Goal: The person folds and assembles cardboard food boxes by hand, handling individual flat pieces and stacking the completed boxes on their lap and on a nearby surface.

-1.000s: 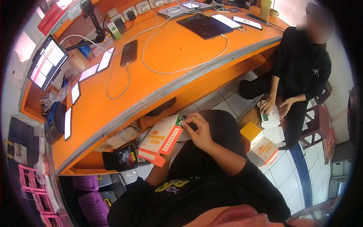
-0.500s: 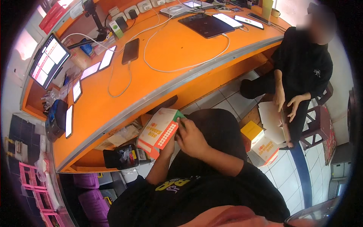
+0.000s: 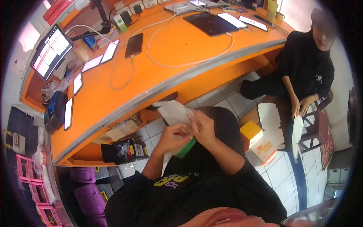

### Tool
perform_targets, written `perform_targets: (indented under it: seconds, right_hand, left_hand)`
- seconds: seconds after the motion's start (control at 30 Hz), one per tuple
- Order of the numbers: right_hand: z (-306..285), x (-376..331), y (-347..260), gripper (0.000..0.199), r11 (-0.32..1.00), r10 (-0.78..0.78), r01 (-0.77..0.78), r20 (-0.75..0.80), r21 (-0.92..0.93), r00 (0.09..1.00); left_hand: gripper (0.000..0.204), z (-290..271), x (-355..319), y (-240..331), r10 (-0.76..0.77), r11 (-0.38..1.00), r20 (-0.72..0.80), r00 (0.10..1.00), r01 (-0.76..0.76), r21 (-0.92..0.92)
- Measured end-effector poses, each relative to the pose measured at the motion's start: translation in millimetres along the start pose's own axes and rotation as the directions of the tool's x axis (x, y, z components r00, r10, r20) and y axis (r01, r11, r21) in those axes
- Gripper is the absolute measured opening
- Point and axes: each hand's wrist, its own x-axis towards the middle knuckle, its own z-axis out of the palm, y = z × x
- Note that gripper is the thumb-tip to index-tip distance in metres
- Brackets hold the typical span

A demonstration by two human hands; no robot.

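Orange curved tabletop (image 3: 177,49) across the upper view, pale tiled floor (image 3: 230,100) below its edge. Close under that edge, both hands together over a black-clad lap. Left hand (image 3: 172,138) with fingers (image 3: 181,130) curled and pinching the lower part of a white folded carton (image 3: 172,111); right hand (image 3: 204,126) with fingers pressed onto the same carton from the other side. Carton held upright between the two hands, just in front of the tabletop edge, with a green strip (image 3: 187,148) poking out beneath the hands. Further out, on the floor to the right, a yellow box (image 3: 250,130) and beside it a white and orange box (image 3: 262,149). To the left under the tabletop, a black bin (image 3: 121,151) of small packets. On the tabletop, several phones (image 3: 133,45) lying flat with white cables (image 3: 166,60) looping among them, and a lit monitor (image 3: 51,51) at the far left. At the right, another person in black seated on a stool, hands (image 3: 300,106) gripping a white sheet (image 3: 297,132).
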Motion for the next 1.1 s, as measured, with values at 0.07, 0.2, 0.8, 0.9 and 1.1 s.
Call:
perform_targets:
  seconds: [0.07, 0.2, 0.8, 0.9, 1.1]
  right_hand:
    - [-4.2, 1.4, 3.4, 0.027, 0.98, -0.196, 0.197, 0.017, -0.041, 0.98]
    - [6.0, -3.4, 0.4, 0.033, 0.886, -0.453, 0.464, 0.181, -0.021, 0.873]
    - [4.5, -8.2, -2.7, 0.008, 0.95, -0.152, 0.15, -0.014, 0.275, 0.988]
    - [5.8, -5.1, 1.0, 0.011, 0.96, -0.197, 0.215, -0.109, 0.181, 0.974]
    - [9.3, -7.4, 6.2, 0.01, 0.973, -0.197, 0.216, -0.196, 0.081, 0.961]
  left_hand:
    - [0.03, -20.4, 0.3, 1.1, 0.086, 0.975, -0.142, 0.986, -0.113, -0.194]
    - [0.03, -48.0, 0.7, 21.8, -0.349, 0.745, -0.198, 0.916, 0.143, -0.652]
    - [0.017, -1.2, 9.2, 14.9, 0.115, 0.974, -0.551, 0.827, -0.202, -0.101]
    - [0.015, -4.1, 8.1, 18.1, 0.133, 0.987, -0.529, 0.838, -0.162, -0.009]
    - [0.008, -1.0, 7.9, 19.4, 0.132, 0.99, -0.424, 0.896, -0.142, 0.009]
